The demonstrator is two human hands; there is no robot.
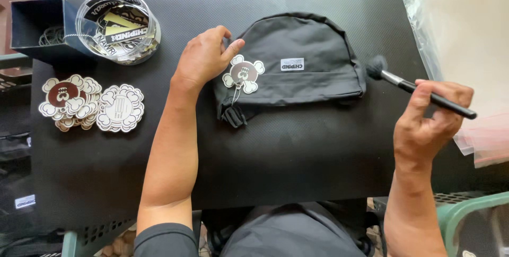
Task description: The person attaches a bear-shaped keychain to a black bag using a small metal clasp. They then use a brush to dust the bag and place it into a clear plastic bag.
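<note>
Your left hand (pixel 204 58) resting open-fingered on the black bag (pixel 297 61) beside its tag (pixel 243 73), your right hand (pixel 432 116) clamped on a brush (pixel 419 88) near the bag's edge

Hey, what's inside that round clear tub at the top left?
The clear tub holds a loose pile of black, white and yellowish stickers. Those underneath are covered by the top ones.

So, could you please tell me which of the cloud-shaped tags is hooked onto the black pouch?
The brown-centred tag under the left hand fingertips, hanging by a chain on the black pouch; the other tags lie stacked loose at the mat's left.
</note>
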